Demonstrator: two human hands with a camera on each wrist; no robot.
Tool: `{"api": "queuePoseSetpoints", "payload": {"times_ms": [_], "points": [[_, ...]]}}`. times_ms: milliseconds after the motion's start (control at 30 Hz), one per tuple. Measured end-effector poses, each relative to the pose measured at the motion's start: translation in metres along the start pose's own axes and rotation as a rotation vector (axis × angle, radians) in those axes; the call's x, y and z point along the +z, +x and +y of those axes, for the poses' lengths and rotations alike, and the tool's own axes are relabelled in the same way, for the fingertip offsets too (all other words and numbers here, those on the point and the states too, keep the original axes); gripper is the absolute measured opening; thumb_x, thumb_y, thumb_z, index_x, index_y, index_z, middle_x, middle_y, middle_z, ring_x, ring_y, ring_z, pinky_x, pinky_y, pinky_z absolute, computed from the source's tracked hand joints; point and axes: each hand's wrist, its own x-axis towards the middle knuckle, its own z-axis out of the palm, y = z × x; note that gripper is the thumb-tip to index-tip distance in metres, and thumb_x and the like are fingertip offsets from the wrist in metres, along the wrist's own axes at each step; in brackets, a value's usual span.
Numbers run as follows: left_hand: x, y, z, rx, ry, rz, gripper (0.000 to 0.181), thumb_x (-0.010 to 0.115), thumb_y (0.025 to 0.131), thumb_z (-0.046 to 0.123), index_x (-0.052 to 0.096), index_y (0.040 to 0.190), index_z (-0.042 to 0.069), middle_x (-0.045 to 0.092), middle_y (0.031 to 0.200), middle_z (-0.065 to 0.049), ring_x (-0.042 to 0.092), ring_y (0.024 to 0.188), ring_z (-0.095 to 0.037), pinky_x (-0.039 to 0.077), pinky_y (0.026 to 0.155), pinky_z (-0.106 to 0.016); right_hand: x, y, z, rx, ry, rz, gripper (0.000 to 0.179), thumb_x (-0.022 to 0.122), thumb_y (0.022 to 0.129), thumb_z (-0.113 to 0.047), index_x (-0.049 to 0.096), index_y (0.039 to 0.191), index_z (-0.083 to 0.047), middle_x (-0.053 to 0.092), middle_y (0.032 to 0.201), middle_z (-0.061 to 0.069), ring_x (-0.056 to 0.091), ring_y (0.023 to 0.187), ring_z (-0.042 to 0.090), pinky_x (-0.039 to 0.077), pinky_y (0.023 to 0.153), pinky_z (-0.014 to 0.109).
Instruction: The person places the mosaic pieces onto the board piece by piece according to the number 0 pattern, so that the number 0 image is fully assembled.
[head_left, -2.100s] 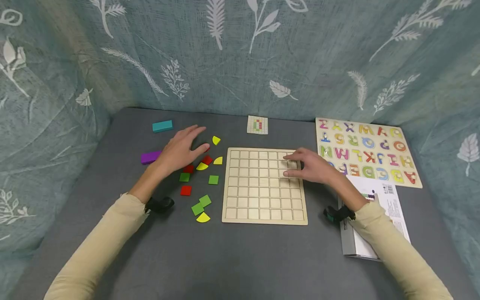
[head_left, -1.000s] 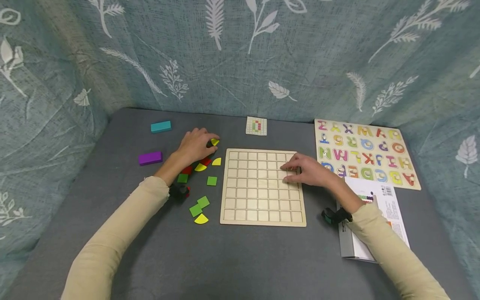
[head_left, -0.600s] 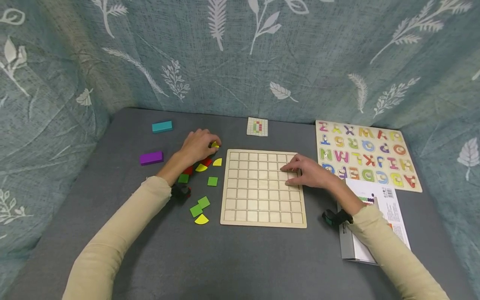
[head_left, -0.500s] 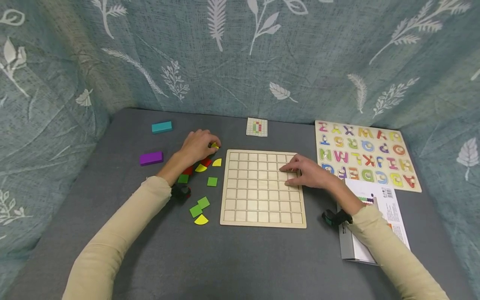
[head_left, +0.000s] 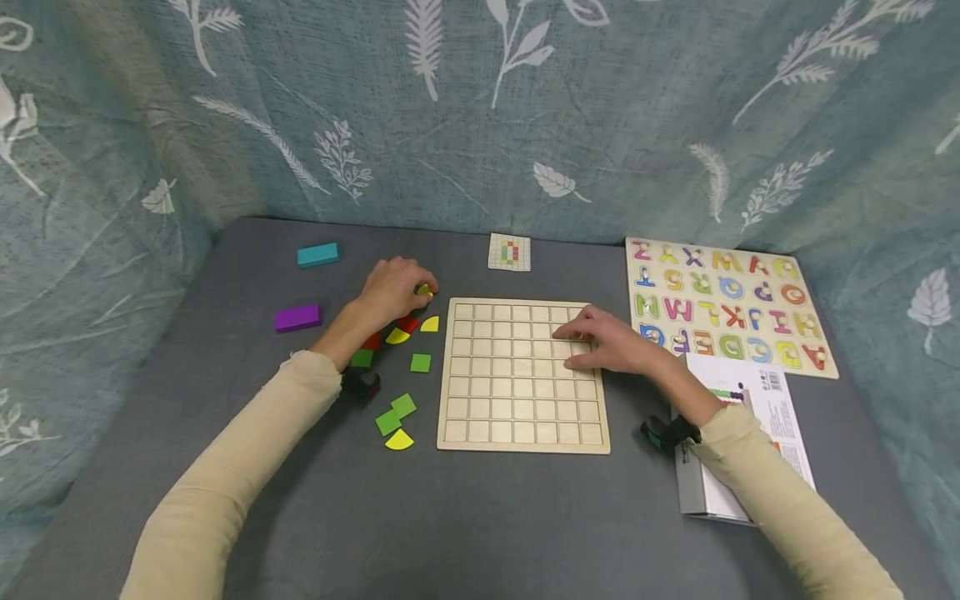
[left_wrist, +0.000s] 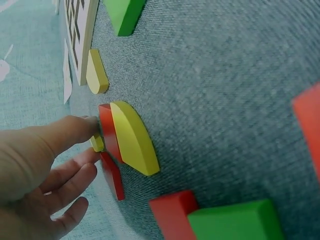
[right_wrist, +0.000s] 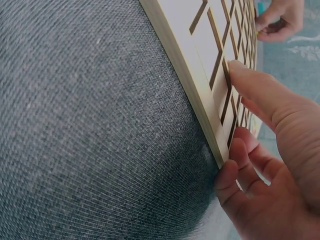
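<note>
My left hand (head_left: pixel 388 290) pinches a yellow quarter-circle tile (left_wrist: pixel 97 143) between thumb and fingertips, low over the table to the left of the wooden grid board (head_left: pixel 523 388). Close beneath that hand lie red tiles (left_wrist: pixel 112 175), one against another yellow quarter-circle tile (left_wrist: pixel 133 137). A further yellow quarter-circle (head_left: pixel 430 324) lies apart, near the board's left edge. My right hand (head_left: pixel 611 342) rests at the board's right side, its thumb and fingers relaxed and spread, fingertips touching the board (right_wrist: pixel 202 107). Nothing is held in it.
Green square tiles (head_left: pixel 402 406) and a yellow quarter-circle (head_left: pixel 399 439) lie nearer me. Purple (head_left: pixel 297 318) and teal (head_left: pixel 318 255) blocks sit at left. A pattern card (head_left: pixel 509 252) lies behind the board. At right are an alphabet puzzle (head_left: pixel 731 287) and a white box (head_left: pixel 780 417), under my right forearm.
My left hand has moved right from above the tiles, come down and pinched the yellow quarter-circle, drawing it slightly toward me. The purple block is uncovered. My right hand has barely moved.
</note>
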Motion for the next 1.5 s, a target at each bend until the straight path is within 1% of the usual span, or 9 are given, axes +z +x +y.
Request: {"api": "queuePoseSetpoints", "payload": {"times_ms": [233, 400, 633, 733, 900, 1033, 1200, 1333, 1500], "points": [[-0.0042, 0.0026, 0.0007, 0.041, 0.070, 0.000, 0.021, 0.069, 0.090, 0.020, 0.075, 0.110, 0.017, 0.071, 0.109, -0.008, 0.063, 0.095, -0.030, 0.040, 0.082, -0.043, -0.0003, 0.0014, 0.0008, 0.024, 0.007, -0.008, 0.046, 0.073, 0.086, -0.017, 0.060, 0.129, -0.006, 0.049, 0.104, 0.012, 0.041, 0.087, 0.019, 0.036, 0.077, 0.032], [-0.0059, 0.0031, 0.0025, 0.024, 0.069, -0.029, 0.021, 0.068, 0.091, 0.019, 0.075, 0.110, 0.016, 0.072, 0.112, -0.008, 0.064, 0.097, -0.029, 0.044, 0.081, -0.043, 0.0003, 0.0025, 0.0017, 0.035, 0.005, -0.018, 0.048, 0.073, 0.087, -0.019, 0.059, 0.131, -0.007, 0.048, 0.104, 0.012, 0.040, 0.087, 0.019, 0.036, 0.077, 0.033], [-0.0040, 0.0029, 0.0020, 0.016, 0.059, -0.046, 0.023, 0.067, 0.092, 0.020, 0.073, 0.113, 0.015, 0.070, 0.116, -0.011, 0.063, 0.098, -0.029, 0.044, 0.067, -0.036, 0.0002, 0.0019, 0.0019, 0.046, 0.005, -0.033, 0.049, 0.072, 0.088, -0.020, 0.057, 0.133, -0.007, 0.048, 0.105, 0.013, 0.041, 0.089, 0.020, 0.037, 0.080, 0.035], [-0.0029, 0.0023, 0.0004, 0.015, 0.025, -0.043, 0.023, 0.066, 0.092, 0.019, 0.073, 0.114, 0.014, 0.069, 0.116, -0.012, 0.063, 0.098, -0.029, 0.044, 0.064, -0.034, 0.0006, 0.0022, 0.0025, 0.048, 0.003, -0.034, 0.049, 0.072, 0.088, -0.019, 0.057, 0.133, -0.007, 0.047, 0.105, 0.012, 0.040, 0.089, 0.020, 0.036, 0.080, 0.035], [-0.0035, 0.0002, -0.0009, 0.010, -0.038, -0.045, 0.024, 0.065, 0.093, 0.018, 0.072, 0.115, 0.012, 0.067, 0.116, -0.014, 0.061, 0.096, -0.029, 0.043, 0.062, -0.032, 0.0008, 0.0035, 0.0033, 0.045, 0.000, -0.033, 0.050, 0.072, 0.087, -0.019, 0.056, 0.133, -0.008, 0.047, 0.105, 0.011, 0.040, 0.089, 0.020, 0.036, 0.079, 0.034], [-0.0030, 0.0006, -0.0001, 0.003, -0.041, -0.052, 0.024, 0.065, 0.093, 0.018, 0.072, 0.115, 0.012, 0.067, 0.117, -0.014, 0.061, 0.097, -0.029, 0.042, 0.062, -0.031, 0.0003, 0.0034, 0.0035, 0.043, 0.007, -0.034, 0.050, 0.072, 0.087, -0.019, 0.056, 0.133, -0.007, 0.047, 0.104, 0.011, 0.039, 0.088, 0.020, 0.036, 0.079, 0.035], [-0.0032, 0.0003, 0.0000, 0.002, -0.051, -0.052, 0.024, 0.065, 0.093, 0.018, 0.072, 0.115, 0.012, 0.068, 0.116, -0.014, 0.061, 0.099, -0.030, 0.045, 0.065, -0.034, -0.0004, 0.0034, 0.0026, 0.047, 0.007, -0.034, 0.050, 0.072, 0.087, -0.019, 0.056, 0.133, -0.007, 0.047, 0.104, 0.011, 0.039, 0.088, 0.020, 0.036, 0.079, 0.035], [-0.0022, -0.0009, -0.0014, 0.039, -0.069, -0.023, 0.023, 0.066, 0.092, 0.016, 0.073, 0.113, 0.010, 0.068, 0.112, -0.014, 0.061, 0.095, -0.030, 0.047, 0.067, -0.037, 0.0000, 0.0032, 0.0025, 0.043, 0.001, -0.030, 0.050, 0.073, 0.087, -0.019, 0.057, 0.132, -0.007, 0.047, 0.103, 0.012, 0.039, 0.087, 0.020, 0.036, 0.079, 0.034], [0.0005, -0.0043, 0.0017, 0.077, -0.141, 0.033, 0.021, 0.065, 0.092, 0.013, 0.073, 0.110, 0.008, 0.067, 0.104, -0.016, 0.056, 0.080, -0.026, 0.046, 0.065, -0.036, -0.0003, 0.0024, 0.0023, 0.050, 0.002, -0.027, 0.049, 0.072, 0.088, -0.020, 0.057, 0.132, -0.007, 0.047, 0.104, 0.013, 0.040, 0.088, 0.020, 0.036, 0.079, 0.035]]}}
